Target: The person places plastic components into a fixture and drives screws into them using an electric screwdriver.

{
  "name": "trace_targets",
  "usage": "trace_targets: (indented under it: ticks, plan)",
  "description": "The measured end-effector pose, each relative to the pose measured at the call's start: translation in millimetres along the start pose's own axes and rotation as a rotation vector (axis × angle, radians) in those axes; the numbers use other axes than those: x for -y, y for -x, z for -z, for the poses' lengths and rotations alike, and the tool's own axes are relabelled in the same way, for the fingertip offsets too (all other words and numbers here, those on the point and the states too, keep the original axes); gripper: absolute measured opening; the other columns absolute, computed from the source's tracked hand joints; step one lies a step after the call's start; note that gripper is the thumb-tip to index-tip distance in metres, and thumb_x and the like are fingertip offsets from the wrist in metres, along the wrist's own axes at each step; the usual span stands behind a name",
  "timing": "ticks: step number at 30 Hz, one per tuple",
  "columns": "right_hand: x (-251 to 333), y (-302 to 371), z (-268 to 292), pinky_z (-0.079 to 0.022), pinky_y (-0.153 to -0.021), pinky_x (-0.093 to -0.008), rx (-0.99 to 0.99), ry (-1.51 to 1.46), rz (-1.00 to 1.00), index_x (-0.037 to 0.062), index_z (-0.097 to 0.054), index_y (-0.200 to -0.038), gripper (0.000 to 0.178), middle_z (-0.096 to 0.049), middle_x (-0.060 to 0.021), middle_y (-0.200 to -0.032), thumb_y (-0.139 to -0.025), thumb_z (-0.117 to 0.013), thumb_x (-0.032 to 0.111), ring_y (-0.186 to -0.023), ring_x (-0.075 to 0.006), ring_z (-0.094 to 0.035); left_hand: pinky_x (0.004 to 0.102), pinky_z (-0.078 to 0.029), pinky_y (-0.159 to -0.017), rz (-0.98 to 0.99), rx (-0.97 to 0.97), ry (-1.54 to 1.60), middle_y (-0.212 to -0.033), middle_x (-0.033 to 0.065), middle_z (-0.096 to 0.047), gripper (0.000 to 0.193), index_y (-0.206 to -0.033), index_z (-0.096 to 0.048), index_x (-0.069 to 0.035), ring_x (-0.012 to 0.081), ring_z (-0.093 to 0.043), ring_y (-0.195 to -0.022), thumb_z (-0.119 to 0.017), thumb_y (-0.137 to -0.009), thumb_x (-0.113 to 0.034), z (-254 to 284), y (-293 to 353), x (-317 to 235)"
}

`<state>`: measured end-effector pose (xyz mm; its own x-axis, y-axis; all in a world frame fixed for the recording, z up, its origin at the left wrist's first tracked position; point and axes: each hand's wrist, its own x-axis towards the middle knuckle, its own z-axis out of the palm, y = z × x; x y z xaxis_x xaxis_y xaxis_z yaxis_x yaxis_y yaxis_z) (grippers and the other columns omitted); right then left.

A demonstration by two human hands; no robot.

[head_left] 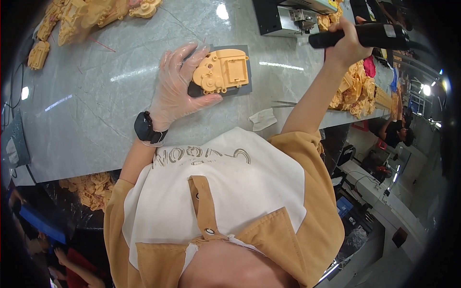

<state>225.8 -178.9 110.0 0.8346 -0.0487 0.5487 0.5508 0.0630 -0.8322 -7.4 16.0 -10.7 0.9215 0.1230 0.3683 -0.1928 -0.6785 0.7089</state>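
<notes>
My left hand, in a clear thin glove, curls its fingers and thumb around the left side of an orange-yellow plastic housing. That housing has a rectangular recess on its right half and rounded shapes on its left. Beneath it, a dark grey fixture block shows along the right and upper edges. Raised at the upper right, my bare right hand grips a black electric screwdriver, held almost level. The screwdriver's narrow end points left, close to a metal screw feeder.
Metal tweezers and a white scrap lie near my right forearm. Orange plastic parts pile up at the far left, right and below the table edge. Other people sit beyond the table on the right.
</notes>
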Motion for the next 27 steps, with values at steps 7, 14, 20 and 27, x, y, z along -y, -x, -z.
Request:
trace_targets:
  ticks: [7,14,20,27]
  plan:
    - [72,88,-16,-0.044,-0.05,-0.0328,0.19,-0.348,-0.321,-0.0042,-0.04,-0.109,0.043,-0.048,-0.0077,-0.056,-0.068,-0.053,-0.004,-0.042,-0.0174,-0.046,0.0499,-0.027,-0.1,-0.027,0.013,-0.076,-0.126,0.0098,-0.039,0.088,-0.131,-0.038,-0.018,0.0274,-0.038,-0.119,-0.073,-0.06,-0.056,0,5,1]
    - [99,144,-62,-0.045,-0.053,-0.0316,0.348,-0.431,-0.163,0.0035,-0.035,-0.112,0.045,-0.05,-0.0071,-0.057,-0.073,-0.056,-0.004,-0.047,-0.016,-0.049,0.0465,-0.024,-0.102,-0.034,0.006,-0.043,-0.126,0.0083,-0.04,0.085,-0.13,-0.04,-0.021,0.0266,-0.038,-0.118,-0.073,-0.059,-0.055,3,1,-2]
    - [99,152,-67,-0.045,-0.052,-0.0309,0.377,-0.331,-0.235,0.0038,-0.035,-0.112,0.046,-0.051,-0.007,-0.057,-0.073,-0.058,-0.005,-0.047,-0.0156,-0.05,0.043,-0.031,-0.1,-0.023,-0.019,-0.009,-0.127,0.0081,-0.042,0.083,-0.127,-0.044,-0.019,0.0282,-0.041,-0.116,-0.08,-0.055,-0.036,4,4,-1]
    - [88,154,-72,-0.044,-0.049,-0.0304,0.402,-0.446,-0.231,0.0031,-0.036,-0.111,0.047,-0.05,-0.007,-0.057,-0.071,-0.06,-0.004,-0.046,-0.0158,-0.049,0.043,-0.03,-0.1,-0.013,-0.038,0.026,-0.127,0.0081,-0.041,0.085,-0.127,-0.044,-0.02,0.0286,-0.039,-0.118,-0.081,-0.052,-0.031,5,6,1]
